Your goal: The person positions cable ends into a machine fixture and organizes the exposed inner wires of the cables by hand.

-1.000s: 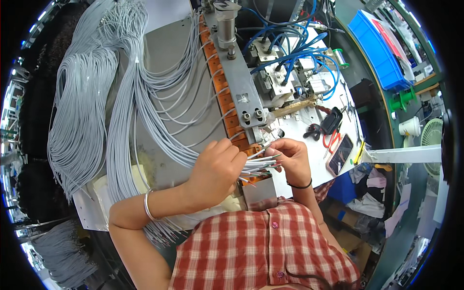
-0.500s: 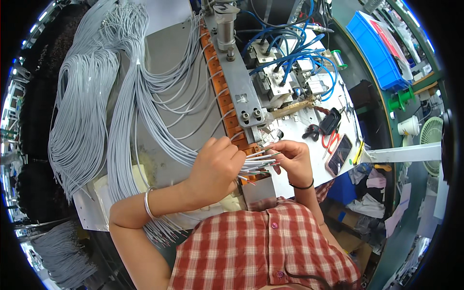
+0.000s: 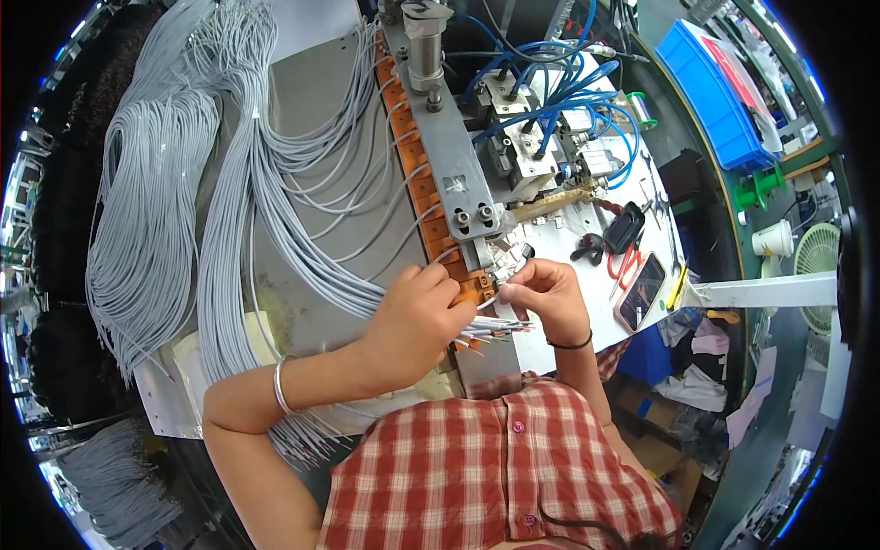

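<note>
My left hand (image 3: 417, 316) is closed around a bundle of grey cables (image 3: 335, 284). Their stripped ends (image 3: 495, 327), with thin coloured wires, stick out past its fingers to the right. With thumb and forefinger pinched, my right hand (image 3: 553, 301) grips the end of one pale cable (image 3: 489, 302) at the near end of an orange slotted rail (image 3: 423, 188). Several other grey cables run into that rail's slots farther up. Just beyond my fingertips sit small metal parts (image 3: 506, 261) of the machine; exactly where the wire tips lie is hidden.
A grey metal bar (image 3: 458, 174) with a cylinder (image 3: 424, 55) stands alongside the rail. Blue air hoses (image 3: 541, 115) loop over metal blocks. Right of them lie a phone (image 3: 642, 291), red-handled scissors (image 3: 628, 268) and a black holder (image 3: 626, 227). Long cable hanks (image 3: 151, 238) cover the left.
My right hand has drawn slightly left from the loose wire ends to the rail's near end, now pinching one cable there. My left hand has shifted slightly, still around the bundle.
</note>
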Available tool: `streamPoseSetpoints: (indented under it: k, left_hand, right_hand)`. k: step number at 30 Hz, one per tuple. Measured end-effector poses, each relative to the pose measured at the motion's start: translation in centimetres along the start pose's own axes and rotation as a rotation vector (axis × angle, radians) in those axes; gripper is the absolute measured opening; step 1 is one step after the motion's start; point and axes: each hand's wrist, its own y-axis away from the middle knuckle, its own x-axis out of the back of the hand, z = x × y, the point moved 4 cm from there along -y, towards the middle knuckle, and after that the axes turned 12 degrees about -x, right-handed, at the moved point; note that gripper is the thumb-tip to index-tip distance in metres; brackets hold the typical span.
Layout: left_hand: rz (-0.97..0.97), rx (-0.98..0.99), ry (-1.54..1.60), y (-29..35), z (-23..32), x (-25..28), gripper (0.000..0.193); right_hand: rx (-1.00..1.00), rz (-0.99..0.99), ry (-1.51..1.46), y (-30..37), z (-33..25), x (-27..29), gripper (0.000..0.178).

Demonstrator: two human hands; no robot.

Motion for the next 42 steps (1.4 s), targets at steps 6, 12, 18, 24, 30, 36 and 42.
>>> streamPoseSetpoints:
  k: [6, 12, 18, 24, 30, 36, 42]
  left_hand:
    - [0.08, 0.032, -0.081, -0.1, -0.3, 0.7, 0.027]
    - [0.005, 0.092, -0.058, 0.2, -0.5, 0.1, 0.025]
    - [0.016, 0.039, -0.139, 0.2, -0.4, -0.2, 0.024]
    - [0.094, 0.002, -0.098, 0.0, -0.3, 0.5, 0.016]
    - [0.063, 0.042, -0.059, 0.1, 0.0, 0.8, 0.027]
    - [0.023, 0.08, -0.057, 0.3, -0.2, 0.8, 0.032]
    - [0.042, 0.099, -0.047, 0.3, -0.3, 1.0, 0.027]
  right_hand:
    - [-0.012, 0.087, 0.121, -0.5, 0.7, 0.4, 0.005]
    - [-0.159, -0.119, 0.052, -0.7, 1.2, 0.8, 0.006]
    - [0.057, 0.071, 0.142, -0.1, 0.2, -0.2, 0.01]
    - [0.121, 0.08, 0.142, 0.1, -1.2, -1.2, 0.009]
    - [0.124, 0.181, 0.099, 0.4, -0.5, -0.2, 0.007]
    - [0.116, 0.147, 0.019, 0.4, -0.6, -0.4, 0.007]
    - [0.132, 0.027, -0.013, 0.6, -0.8, -0.9, 0.008]
